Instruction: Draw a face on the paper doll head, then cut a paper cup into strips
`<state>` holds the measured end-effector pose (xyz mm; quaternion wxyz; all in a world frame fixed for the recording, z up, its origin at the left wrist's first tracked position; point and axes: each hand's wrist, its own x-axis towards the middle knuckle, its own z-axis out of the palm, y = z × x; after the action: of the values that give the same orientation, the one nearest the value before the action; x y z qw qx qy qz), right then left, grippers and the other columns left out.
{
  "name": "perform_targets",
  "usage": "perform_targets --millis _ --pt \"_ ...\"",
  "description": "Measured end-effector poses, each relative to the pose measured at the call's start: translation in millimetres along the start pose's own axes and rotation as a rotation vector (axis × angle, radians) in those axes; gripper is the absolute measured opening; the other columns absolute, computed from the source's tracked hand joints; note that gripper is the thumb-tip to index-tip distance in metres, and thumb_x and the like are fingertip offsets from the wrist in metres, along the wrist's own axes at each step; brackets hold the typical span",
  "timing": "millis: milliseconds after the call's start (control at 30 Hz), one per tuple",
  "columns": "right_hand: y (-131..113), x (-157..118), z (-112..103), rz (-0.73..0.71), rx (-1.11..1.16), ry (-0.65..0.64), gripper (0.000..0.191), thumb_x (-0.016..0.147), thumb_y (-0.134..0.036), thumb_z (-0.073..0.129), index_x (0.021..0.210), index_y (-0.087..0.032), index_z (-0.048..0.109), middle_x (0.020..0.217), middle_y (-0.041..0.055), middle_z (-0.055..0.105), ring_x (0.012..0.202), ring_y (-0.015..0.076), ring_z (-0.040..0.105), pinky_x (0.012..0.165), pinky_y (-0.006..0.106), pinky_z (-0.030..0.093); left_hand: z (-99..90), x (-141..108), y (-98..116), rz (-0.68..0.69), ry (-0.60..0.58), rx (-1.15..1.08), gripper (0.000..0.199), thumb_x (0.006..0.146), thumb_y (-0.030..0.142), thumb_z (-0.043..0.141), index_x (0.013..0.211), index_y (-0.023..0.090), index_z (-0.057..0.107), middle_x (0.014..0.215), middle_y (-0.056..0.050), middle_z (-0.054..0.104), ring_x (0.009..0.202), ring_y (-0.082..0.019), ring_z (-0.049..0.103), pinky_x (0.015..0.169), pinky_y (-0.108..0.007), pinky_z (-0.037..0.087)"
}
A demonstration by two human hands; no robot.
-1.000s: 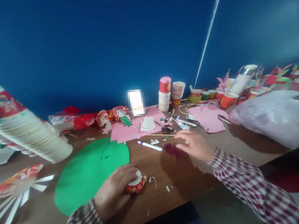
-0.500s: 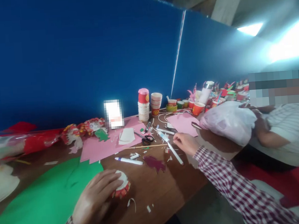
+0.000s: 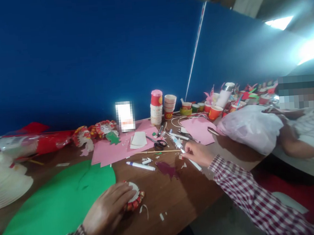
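My left hand rests over a cut paper cup, its fingers laid across the white bottom. The cup's red and yellow fringed sides show at the right edge; the rest is under my palm. My right hand has its fingers curled around the middle of a long white pen that lies slanting on the table. Left of these fingers is a dark red paper cutout. A white marker with a purple end and a small white cap lie between my hands.
Pink sheets, black scissors and a thin stick lie behind. A large green sheet is at left. Stacked paper cups stand at the back. A white plastic bag and a person in a striped shirt are at right.
My right hand has moved toward me, onto the white pen, and its fingers have curled around it. My left hand stays on the cut cup. The view has shifted slightly left.
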<state>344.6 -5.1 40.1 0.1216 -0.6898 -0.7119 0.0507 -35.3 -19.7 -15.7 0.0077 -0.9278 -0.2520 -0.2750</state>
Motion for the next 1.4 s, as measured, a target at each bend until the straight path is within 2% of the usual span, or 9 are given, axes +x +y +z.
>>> perform_targets --millis 267,433,533,667,767,967,1100,1200,1400 --pt "-8 33 2 0.144 -0.024 0.088 0.020 0.079 -0.041 0.057 0.083 -0.021 0.057 0.077 0.0013 0.066 0.073 0.0160 0.060 0.057 0.023 0.033 2.4 -4 1 -0.001 0.051 0.039 0.041 0.078 0.011 0.043 0.112 0.026 0.058 0.114 -0.004 0.062 0.111 -0.019 0.053 0.098 -0.033 0.041" --pt "-7 47 7 0.165 0.025 0.082 0.014 0.074 -0.031 0.060 0.081 -0.019 0.061 0.077 0.0044 0.067 0.073 0.0187 0.061 0.059 0.025 0.036 -3.3 -3 8 0.064 -0.012 0.053 0.041 0.075 0.017 0.052 0.115 0.024 0.055 0.116 -0.005 0.062 0.111 -0.020 0.053 0.098 -0.034 0.042" --pt "-8 44 2 0.157 0.069 0.128 0.015 0.078 -0.030 0.055 0.086 -0.018 0.061 0.085 0.0057 0.066 0.078 0.0180 0.060 0.064 0.026 0.040 -6.6 -2 17 -0.030 0.010 0.038 0.039 0.075 0.021 0.054 0.113 0.022 0.056 0.117 -0.008 0.060 0.114 -0.024 0.051 0.099 -0.041 0.040" --pt "-18 30 -7 0.037 0.611 0.047 0.024 0.084 -0.034 0.046 0.098 -0.018 0.057 0.082 0.0027 0.063 0.068 0.0128 0.058 0.059 0.023 0.045 -12.7 0 21 -0.062 0.025 0.038 0.043 0.073 0.038 0.062 0.112 0.021 0.057 0.116 -0.009 0.061 0.111 -0.028 0.052 0.094 -0.045 0.042" --pt "-40 14 -12 -0.019 0.970 -0.090 0.026 0.083 -0.035 0.050 0.101 -0.017 0.056 0.073 -0.0002 0.058 0.058 0.0104 0.053 0.052 0.022 0.044 -22.8 7 20 -0.090 0.106 0.043 0.032 0.077 0.028 0.060 0.108 0.022 0.059 0.109 -0.007 0.064 0.103 -0.023 0.057 0.091 -0.042 0.044" --pt "-97 -17 -15 -0.217 0.978 -0.314 0.020 0.082 -0.030 0.054 0.098 -0.018 0.059 0.076 0.0000 0.059 0.061 0.0097 0.051 0.055 0.022 0.043 -47.8 49 40 -0.507 0.203 -0.187 0.032 0.078 0.029 0.059 0.109 0.021 0.059 0.099 -0.005 0.068 0.091 -0.020 0.063 0.079 -0.034 0.052" --pt "-113 -23 -8 -0.312 0.908 -0.329 0.016 0.082 -0.025 0.054 0.096 -0.019 0.059 0.081 0.0008 0.060 0.067 0.0113 0.053 0.060 0.024 0.043 -52.6 67 47 -0.723 0.204 -0.463 0.022 0.078 0.031 0.058 0.096 0.019 0.066 0.085 -0.002 0.071 0.076 -0.016 0.066 0.068 -0.028 0.054" --pt "-109 -22 -3 -0.315 0.897 -0.309 0.016 0.082 -0.025 0.054 0.095 -0.018 0.059 0.083 0.0016 0.061 0.072 0.0130 0.054 0.063 0.025 0.045 -54.0 68 44 -0.789 0.200 -0.569 0.016 0.076 0.031 0.060 0.074 0.017 0.067 0.067 -0.001 0.069 0.061 -0.014 0.063 0.055 -0.024 0.051" --pt "-88 -31 2 -0.117 1.112 -0.399 0.024 0.084 -0.038 0.051 0.097 -0.018 0.052 0.075 0.0003 0.059 0.056 0.0091 0.053 0.050 0.021 0.042 -56.8 106 35 -0.768 0.231 -0.556 0.019 0.075 0.032 0.060 0.075 0.014 0.066 0.068 -0.002 0.068 0.062 -0.012 0.060 0.058 -0.023 0.048"
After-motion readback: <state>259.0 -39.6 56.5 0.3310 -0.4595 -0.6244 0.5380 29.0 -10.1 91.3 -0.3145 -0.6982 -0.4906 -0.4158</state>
